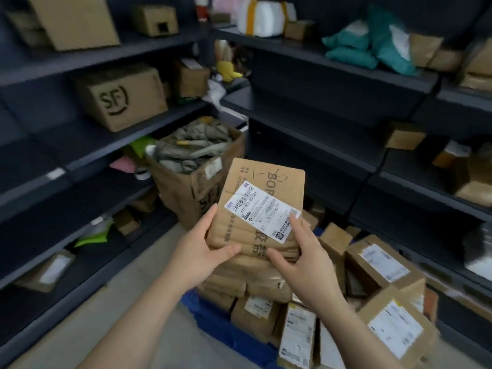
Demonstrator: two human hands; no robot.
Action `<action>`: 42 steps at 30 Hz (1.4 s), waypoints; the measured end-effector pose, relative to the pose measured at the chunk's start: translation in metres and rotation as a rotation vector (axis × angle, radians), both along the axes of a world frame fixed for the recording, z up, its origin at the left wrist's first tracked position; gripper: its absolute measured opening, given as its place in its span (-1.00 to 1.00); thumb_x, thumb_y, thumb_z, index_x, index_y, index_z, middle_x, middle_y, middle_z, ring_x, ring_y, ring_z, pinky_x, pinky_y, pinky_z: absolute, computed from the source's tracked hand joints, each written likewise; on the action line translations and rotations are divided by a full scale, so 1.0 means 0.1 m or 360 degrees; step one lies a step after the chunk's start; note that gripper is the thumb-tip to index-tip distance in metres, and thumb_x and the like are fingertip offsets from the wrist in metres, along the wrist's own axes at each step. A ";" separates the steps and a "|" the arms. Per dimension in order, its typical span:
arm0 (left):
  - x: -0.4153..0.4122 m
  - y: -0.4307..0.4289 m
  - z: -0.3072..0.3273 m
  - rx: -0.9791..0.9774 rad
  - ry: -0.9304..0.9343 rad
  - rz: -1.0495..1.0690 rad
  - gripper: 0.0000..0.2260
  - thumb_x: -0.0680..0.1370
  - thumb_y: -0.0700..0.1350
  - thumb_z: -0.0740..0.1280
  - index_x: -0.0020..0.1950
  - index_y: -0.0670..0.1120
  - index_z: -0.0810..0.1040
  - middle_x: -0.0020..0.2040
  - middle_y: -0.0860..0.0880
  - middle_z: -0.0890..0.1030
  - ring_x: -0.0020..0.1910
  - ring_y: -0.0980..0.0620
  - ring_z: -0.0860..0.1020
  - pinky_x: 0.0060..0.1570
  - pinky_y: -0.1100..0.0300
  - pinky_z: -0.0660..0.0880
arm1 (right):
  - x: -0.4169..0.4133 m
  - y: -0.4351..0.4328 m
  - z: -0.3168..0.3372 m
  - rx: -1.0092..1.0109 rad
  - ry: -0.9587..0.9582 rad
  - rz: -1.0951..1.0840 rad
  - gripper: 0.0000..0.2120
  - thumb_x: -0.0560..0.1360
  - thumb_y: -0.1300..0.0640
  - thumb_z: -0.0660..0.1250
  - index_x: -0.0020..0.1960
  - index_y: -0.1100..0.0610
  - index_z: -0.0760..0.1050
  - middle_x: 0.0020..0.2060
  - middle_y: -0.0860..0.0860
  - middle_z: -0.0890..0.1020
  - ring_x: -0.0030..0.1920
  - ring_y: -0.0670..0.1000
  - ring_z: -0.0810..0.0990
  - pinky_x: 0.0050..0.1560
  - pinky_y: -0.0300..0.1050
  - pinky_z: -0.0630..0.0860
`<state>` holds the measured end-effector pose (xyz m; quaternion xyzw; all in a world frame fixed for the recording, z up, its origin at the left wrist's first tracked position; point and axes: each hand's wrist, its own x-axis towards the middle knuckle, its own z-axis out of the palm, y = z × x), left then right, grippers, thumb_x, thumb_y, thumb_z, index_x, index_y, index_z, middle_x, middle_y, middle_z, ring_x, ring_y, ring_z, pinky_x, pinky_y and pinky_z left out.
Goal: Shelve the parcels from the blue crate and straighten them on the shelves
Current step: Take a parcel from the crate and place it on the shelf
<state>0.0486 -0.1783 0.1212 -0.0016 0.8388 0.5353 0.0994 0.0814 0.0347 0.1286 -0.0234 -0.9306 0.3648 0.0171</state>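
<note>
Both hands sit low in the middle and grip one parcel (pixel 263 182). We see the left hand (pixel 199 249) curled round its lower left corner, thumb across the front near the bottom edge. The right hand (pixel 306 267) pinches the lower right corner, forefinger lying on the white label (pixel 262 211), thumb on the front.

The parcel is a flat brown cardboard box, tilted, label side toward us. It is held in the air above the pile of parcels (pixel 255 312) in the blue crate (pixel 213 326). We see only the crate's near left wall; brown labelled boxes cover the rest. It stands on the floor (pixel 106 315) close to the right shelves (pixel 306 115).

An open box (pixel 197 166) stuffed with grey-green cloth stands behind the held parcel, in the corner where the left shelves (pixel 106 139) meet the right ones. We note an SF box (pixel 119 97) near the front edge of a left shelf board. Teal bags (pixel 372 49) lie on the right shelves' upper board, and a white bundle (pixel 261 17) with yellow straps sits at its far end.
</note>
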 end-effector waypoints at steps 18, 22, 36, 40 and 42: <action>1.70 -4.14 1.02 -0.0076 0.0294 0.1242 -0.38 0.34 0.12 0.49 0.29 0.45 0.27 0.06 0.34 0.57 0.09 0.25 0.54 0.15 0.03 0.51 | 0.12 -4.60 0.96 -0.0111 0.0236 0.1151 -0.28 0.45 -0.17 0.34 0.51 -0.10 0.12 0.48 -0.20 0.17 0.40 -0.13 0.29 0.28 -0.15 0.35; 2.16 -4.97 1.26 -0.0048 0.0335 0.1397 -0.33 0.38 0.07 0.49 0.38 0.33 0.23 0.08 0.30 0.56 0.08 0.24 0.54 0.13 0.08 0.52 | 0.29 -5.65 1.12 -0.0251 0.0231 0.1369 -0.30 0.43 -0.18 0.35 0.49 -0.14 0.15 0.44 -0.23 0.25 0.35 -0.12 0.34 0.24 -0.07 0.44; 2.87 -7.26 1.74 0.0010 0.0662 0.2022 -0.39 0.31 0.10 0.50 0.30 0.23 0.35 0.06 0.23 0.54 0.07 0.19 0.52 -0.07 0.21 0.52 | 0.58 -8.71 1.82 -0.0372 0.0426 0.1949 -0.45 0.48 -0.19 0.29 0.44 -0.13 0.27 0.40 -0.22 0.31 0.33 -0.07 0.37 0.21 -0.02 0.39; 2.88 -7.92 1.83 -0.0028 0.0814 0.2255 -0.46 0.33 0.10 0.50 0.25 0.25 0.39 0.02 0.23 0.54 0.04 0.20 0.52 -0.03 0.18 0.51 | 0.54 -9.58 2.01 -0.0379 0.0492 0.2081 -0.44 0.48 -0.21 0.27 0.44 -0.11 0.27 0.39 -0.21 0.33 0.33 -0.05 0.37 0.22 -0.03 0.36; 2.88 -8.25 1.86 -0.0050 0.0860 0.2330 -0.55 0.35 0.09 0.50 0.15 0.30 0.40 -0.01 0.22 0.54 0.02 0.19 0.53 -0.06 0.20 0.51 | 0.53 -10.03 2.05 -0.0381 0.0478 0.2140 -0.43 0.47 -0.22 0.26 0.44 -0.11 0.27 0.41 -0.17 0.33 0.34 -0.02 0.36 0.26 0.00 0.37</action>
